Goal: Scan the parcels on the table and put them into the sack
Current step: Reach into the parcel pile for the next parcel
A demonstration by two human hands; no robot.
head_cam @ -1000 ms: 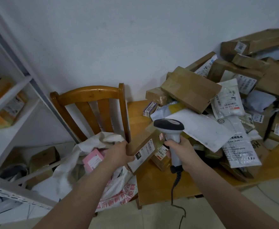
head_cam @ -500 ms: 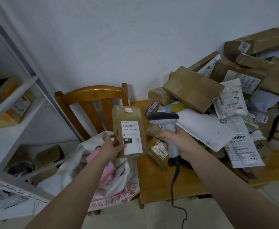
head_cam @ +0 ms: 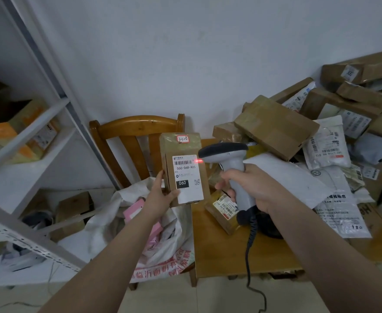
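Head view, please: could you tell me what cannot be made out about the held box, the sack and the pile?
Head view: the fine print on the brown box label, too small to read.
Head view: the sack and its lower contents, hidden by its own folds.
Head view: the parcel pile, cut off by the right edge.
Head view: the scanner trigger, covered by the right hand.

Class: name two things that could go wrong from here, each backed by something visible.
1. The scanner throws its red spot at the right end of the barcode on the box, so the read may fail.
2. The left hand grips only the box's lower corner; it could slip before reaching the sack.
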